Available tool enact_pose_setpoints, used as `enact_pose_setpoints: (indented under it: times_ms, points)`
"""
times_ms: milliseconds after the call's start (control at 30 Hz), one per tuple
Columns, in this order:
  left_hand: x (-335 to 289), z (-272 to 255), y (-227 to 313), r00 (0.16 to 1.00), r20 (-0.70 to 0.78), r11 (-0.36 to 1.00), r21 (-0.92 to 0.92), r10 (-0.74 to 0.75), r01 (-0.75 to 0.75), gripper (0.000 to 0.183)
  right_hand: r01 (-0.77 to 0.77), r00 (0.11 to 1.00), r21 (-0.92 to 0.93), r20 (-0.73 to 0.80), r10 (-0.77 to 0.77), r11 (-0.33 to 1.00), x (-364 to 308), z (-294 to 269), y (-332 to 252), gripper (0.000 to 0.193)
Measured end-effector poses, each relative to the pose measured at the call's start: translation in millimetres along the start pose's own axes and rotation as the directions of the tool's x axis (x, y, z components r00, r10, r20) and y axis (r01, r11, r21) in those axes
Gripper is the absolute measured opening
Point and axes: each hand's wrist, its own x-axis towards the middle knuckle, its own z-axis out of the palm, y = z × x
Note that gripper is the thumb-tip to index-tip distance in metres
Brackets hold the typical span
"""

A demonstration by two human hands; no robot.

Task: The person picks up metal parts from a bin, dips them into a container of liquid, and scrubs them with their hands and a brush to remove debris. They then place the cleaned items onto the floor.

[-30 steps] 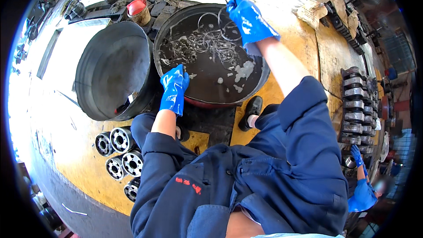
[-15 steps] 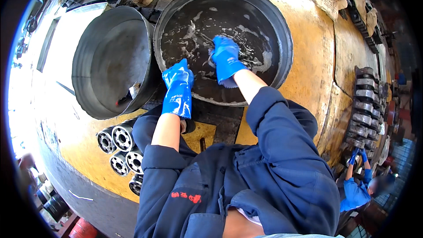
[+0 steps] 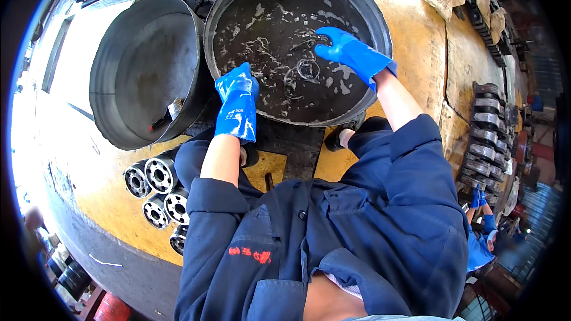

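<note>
I see the floor (image 3: 56,128) blown out white at left — right side dim, edges bowing toward a black rim

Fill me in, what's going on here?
A person in blue gloves is working at a large round basin of dark liquid. Their left hand is at its near-left rim; whether it grips is unclear. Their right hand is over the liquid, thumb and fingers parted, with nothing visible between them. A thin ring shows in the liquid nearby. A second basin, with a brush inside, stands to the left.
</note>
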Motion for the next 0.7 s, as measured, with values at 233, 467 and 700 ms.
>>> enact_pose_setpoints:
  times_ms: [233, 467, 700]
  points:
    - [-2.6, -0.2, 1.4, 0.999, 0.033, 1.0, -0.011, -0.012, 0.013, 0.038, 0.247, 0.968, -0.565, 0.182, -0.173, 0.787, -40.4, 23.4, -13.8, 0.098]
    - [8.6, 3.1, 29.2, 0.999, 0.037, 1.0, -0.005, 0.021, -0.021, 0.044, 0.455, 0.82, -0.765, 0.161, -0.55, 0.456, 9.4, 81.5, 16.8, 0.085]
    - [-4.8, 19.4, -8.8, 0.983, -0.178, 0.996, -0.084, -0.052, 0.037, 0.004, -0.232, 0.938, -0.26, 0.196, 0.286, 0.937, 83.6, 90.3, 30.0, 0.039]
